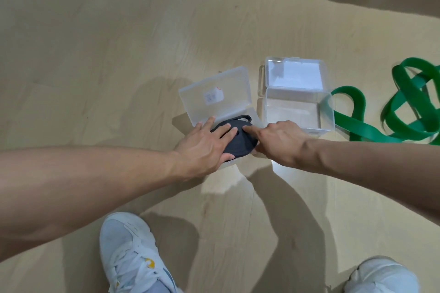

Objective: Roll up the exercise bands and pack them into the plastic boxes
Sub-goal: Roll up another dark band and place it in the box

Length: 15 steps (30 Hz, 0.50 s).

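- I have the rolled-up dark grey rubber exercise band (240, 139) sitting in the near, left-hand clear plastic box with its hinged lid up (215, 95), out on the pale wood-grain floor (95, 54)
- My left hand (204, 147) lies flat on the coil, fingers spread and pressing, not curled round it
- My right hand (278, 137) pushes the roll's right side with an extended fingertip; the other fingers look loosely bent, gripping nothing
- I judge the band soft, springy and grippy: it wants to uncoil, and a loose loop pokes up at the far rim, so I'd keep pressure on top and tuck that loop down
- The second clear plastic box with raised lid (297, 102) stands empty just right
- The long flat green rubber band (404, 112) sprawls unrolled beyond it
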{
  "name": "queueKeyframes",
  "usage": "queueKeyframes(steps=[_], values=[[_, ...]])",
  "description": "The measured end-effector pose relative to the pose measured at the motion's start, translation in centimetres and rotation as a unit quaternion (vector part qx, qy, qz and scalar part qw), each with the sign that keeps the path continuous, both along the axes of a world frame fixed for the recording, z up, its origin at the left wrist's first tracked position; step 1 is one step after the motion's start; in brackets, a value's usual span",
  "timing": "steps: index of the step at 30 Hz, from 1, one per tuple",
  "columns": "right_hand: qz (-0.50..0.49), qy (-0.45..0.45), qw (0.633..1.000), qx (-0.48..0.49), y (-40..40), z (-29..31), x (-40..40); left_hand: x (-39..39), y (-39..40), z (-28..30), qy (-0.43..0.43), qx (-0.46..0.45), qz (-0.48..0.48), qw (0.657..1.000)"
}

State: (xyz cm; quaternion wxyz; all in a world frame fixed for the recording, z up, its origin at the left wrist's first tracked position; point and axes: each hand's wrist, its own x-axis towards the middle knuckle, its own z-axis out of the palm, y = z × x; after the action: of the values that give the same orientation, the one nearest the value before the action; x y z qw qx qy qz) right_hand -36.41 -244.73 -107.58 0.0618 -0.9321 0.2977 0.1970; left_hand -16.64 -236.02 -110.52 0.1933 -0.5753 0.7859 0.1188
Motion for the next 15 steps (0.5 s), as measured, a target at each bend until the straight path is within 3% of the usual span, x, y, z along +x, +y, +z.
queueKeyframes(steps=[6,15], values=[[0.08,0.026,0.995,-0.047,0.1,-0.4,0.1,-0.2,0.1,-0.3,-0.02,-0.003,-0.01,1.0],[0.006,0.006,0.998,0.055,-0.9,0.0,0.3,-1.3,-0.3,0.1,-0.047,0.012,-0.002,0.999]])
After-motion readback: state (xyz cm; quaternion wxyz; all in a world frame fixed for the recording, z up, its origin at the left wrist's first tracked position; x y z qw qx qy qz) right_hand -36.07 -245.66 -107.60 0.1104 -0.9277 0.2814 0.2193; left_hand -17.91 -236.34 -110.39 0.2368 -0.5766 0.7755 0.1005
